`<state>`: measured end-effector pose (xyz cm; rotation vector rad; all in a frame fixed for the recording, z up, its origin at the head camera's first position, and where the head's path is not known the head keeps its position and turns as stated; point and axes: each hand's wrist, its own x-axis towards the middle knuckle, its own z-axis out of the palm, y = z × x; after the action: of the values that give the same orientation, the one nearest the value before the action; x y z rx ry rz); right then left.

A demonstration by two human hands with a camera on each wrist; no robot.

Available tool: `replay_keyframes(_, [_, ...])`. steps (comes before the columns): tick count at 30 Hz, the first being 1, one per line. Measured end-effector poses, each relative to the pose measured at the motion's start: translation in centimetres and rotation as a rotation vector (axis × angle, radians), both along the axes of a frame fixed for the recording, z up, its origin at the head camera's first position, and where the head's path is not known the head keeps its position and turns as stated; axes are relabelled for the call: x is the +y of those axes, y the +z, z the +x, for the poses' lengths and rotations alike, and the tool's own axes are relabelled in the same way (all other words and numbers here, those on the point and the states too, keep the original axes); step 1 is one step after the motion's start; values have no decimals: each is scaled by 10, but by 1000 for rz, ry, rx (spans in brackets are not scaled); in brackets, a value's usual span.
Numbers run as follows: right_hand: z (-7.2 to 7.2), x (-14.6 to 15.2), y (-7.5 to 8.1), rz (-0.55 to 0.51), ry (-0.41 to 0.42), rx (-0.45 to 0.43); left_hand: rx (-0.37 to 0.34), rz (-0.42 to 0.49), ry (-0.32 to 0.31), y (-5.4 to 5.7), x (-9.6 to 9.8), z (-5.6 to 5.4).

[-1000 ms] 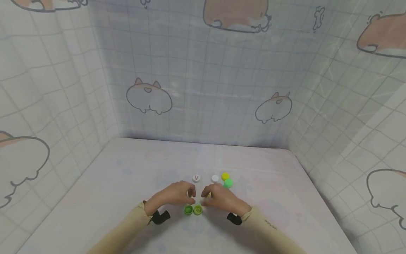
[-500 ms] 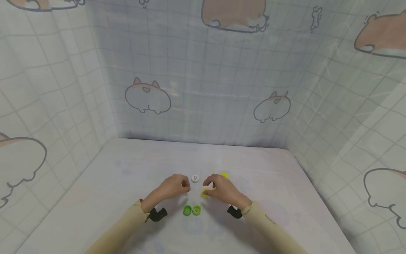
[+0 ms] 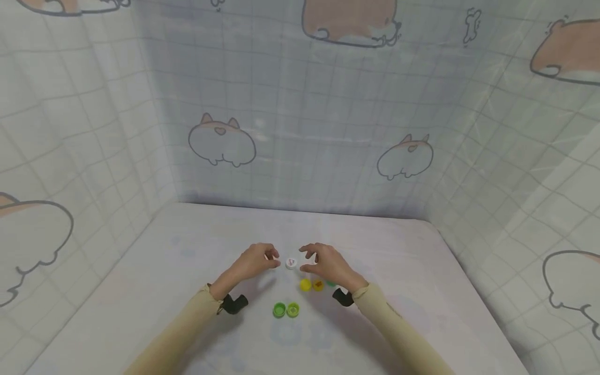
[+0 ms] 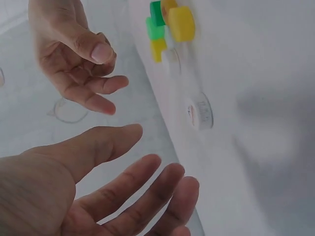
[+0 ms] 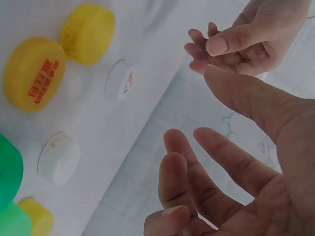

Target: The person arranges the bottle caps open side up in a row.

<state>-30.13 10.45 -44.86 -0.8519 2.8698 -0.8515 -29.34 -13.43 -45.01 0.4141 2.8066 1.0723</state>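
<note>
Both hands hover over the table on either side of a white bottle cap (image 3: 291,263) with red print on top. My left hand (image 3: 255,260) is left of it, fingers loosely bent and holding nothing. From the right, my right hand (image 3: 328,264) faces it with thumb and fingers spread apart, also holding nothing. Nearer the body lie a yellow cap (image 3: 305,285) and an orange-yellow cap (image 3: 318,284) with red lettering, side by side. In the right wrist view a plain white cap (image 5: 59,158) lies below the hand; the head view hides it behind that hand.
Two green caps, one darker (image 3: 279,310) and one yellowish (image 3: 292,310), sit hollow side up close to the body. A darker green cap (image 5: 7,172), a light green cap (image 5: 15,221) and another yellow cap (image 5: 37,216) lie at the right. Patterned curtain walls (image 3: 300,156) enclose the table.
Both hands have moved forward, away from the body, from near the green caps to beside the printed white cap. The yellow and orange-yellow caps have come into fuller view.
</note>
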Motion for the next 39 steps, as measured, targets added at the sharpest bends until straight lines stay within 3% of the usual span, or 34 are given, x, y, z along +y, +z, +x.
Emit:
replay_keyframes(12, [-21,-18,-8,27,-28,-80,-27,-1,-4,-11,10,-20])
replay_keyframes(18, [-28,-27,-12,36,-32,-131,-49,-55,8,-21,15,-26])
replay_keyframes(23, [-30,-32,-17,52,-33,-164,-53,-40,5,-30,19,-32])
replay_keyframes(39, [-32,-36,-26,51,-62,-166,-4,37,-16,-44,31,-35])
